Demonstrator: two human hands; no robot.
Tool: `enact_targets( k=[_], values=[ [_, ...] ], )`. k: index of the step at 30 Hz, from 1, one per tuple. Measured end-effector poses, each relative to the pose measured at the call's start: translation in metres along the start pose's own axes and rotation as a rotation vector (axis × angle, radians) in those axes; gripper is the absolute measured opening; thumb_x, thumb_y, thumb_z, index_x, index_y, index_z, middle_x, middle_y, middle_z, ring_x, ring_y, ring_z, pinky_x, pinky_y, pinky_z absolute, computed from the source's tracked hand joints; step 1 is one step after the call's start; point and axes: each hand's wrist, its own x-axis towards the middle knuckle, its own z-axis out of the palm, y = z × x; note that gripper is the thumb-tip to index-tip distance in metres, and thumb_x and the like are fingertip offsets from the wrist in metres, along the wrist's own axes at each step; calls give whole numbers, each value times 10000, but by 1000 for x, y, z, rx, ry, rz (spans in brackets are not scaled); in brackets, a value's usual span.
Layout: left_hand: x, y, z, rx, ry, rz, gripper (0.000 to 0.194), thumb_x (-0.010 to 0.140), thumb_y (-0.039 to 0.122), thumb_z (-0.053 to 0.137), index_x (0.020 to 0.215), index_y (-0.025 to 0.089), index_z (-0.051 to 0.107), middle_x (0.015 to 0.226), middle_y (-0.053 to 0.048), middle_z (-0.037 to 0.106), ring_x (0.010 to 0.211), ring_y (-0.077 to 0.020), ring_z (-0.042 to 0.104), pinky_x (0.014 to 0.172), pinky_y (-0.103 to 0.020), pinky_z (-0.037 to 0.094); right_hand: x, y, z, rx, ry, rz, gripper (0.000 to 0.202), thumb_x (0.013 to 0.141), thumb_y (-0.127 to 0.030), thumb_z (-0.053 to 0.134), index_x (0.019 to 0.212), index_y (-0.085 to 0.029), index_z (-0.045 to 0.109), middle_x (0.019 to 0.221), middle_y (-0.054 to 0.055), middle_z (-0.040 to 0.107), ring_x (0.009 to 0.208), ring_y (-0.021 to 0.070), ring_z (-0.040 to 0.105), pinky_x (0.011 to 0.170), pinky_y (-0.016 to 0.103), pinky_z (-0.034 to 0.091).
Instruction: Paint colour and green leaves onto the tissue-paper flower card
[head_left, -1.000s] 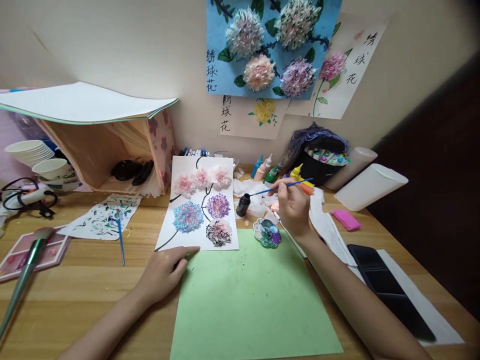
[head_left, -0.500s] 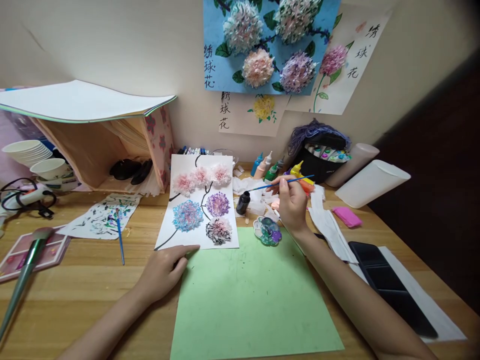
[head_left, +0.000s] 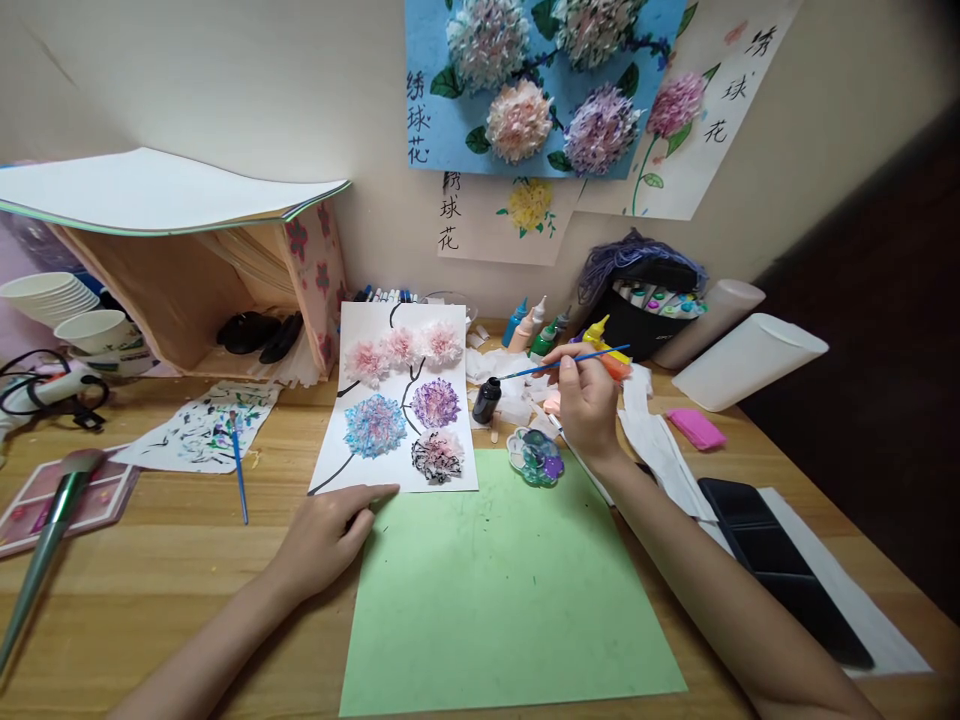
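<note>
My right hand point(head_left: 587, 405) grips a thin blue paintbrush point(head_left: 566, 361). The brush points left, its tip close to the mouth of a small black bottle point(head_left: 486, 401); whether it touches the rim I cannot tell. My left hand point(head_left: 330, 535) lies flat with its index finger stretched along the lower edge of a white sheet point(head_left: 375, 400). Raised fluffy flowers in pink, purple, blue and black are on that sheet, with black painted stems. A flower-shaped palette point(head_left: 535, 457) smeared with green and purple paint sits at the top of a green mat point(head_left: 510, 590).
Paint bottles point(head_left: 525, 325) and crumpled tissues stand behind my right hand. A second paintbrush point(head_left: 238, 465) rests on paint-stained paper point(head_left: 202, 430) at left, near a large makeup brush point(head_left: 56, 530). A black tray point(head_left: 784, 570) lies at right; a cardboard box point(head_left: 300, 270) is at the back left.
The view has shifted slightly. Both hands stay nearly where they were, and the brush tip remains beside the black bottle's mouth.
</note>
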Motion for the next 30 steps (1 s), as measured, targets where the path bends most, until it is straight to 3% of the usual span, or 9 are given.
enact_targets(
  k=[6, 14, 18, 24, 30],
  values=[
    [0, 0, 0, -1, 7, 8, 415, 821, 183, 380, 1134, 277, 636, 1067, 14, 691, 917, -176, 663, 758, -303, 533, 0, -1, -2, -6, -11, -8, 211, 918, -288, 385, 830, -198, 554, 809, 10, 566, 684, 123, 586, 602, 274, 456],
    [0, 1, -1, 15, -12, 5, 425, 822, 181, 365, 1145, 259, 630, 1076, 8, 688, 923, -180, 660, 771, -313, 526, 0, -6, -15, 53, 108, 12, 212, 900, -259, 409, 788, -200, 579, 792, 14, 563, 690, 123, 563, 619, 263, 456],
    [1, 2, -1, 13, -39, -5, 426, 839, 191, 347, 1160, 256, 620, 1093, 6, 681, 936, -178, 654, 770, -311, 519, -34, -5, -20, 290, 118, 160, 162, 873, -255, 462, 791, -198, 589, 777, 8, 574, 674, 123, 567, 611, 262, 463],
    [0, 2, 1, -5, -48, -21, 428, 829, 186, 355, 1157, 247, 622, 1105, 5, 676, 952, -184, 648, 804, -330, 506, -103, 7, -19, 406, -112, 468, 143, 856, -262, 519, 816, -202, 643, 780, 20, 638, 682, 144, 607, 609, 279, 499],
    [1, 2, 0, -23, -48, -26, 425, 831, 187, 349, 1146, 244, 630, 1101, 9, 678, 935, -186, 649, 774, -332, 503, -110, 11, -16, 397, -145, 501, 156, 859, -265, 523, 834, -214, 668, 811, 20, 655, 734, 146, 623, 640, 273, 508]
  ],
)
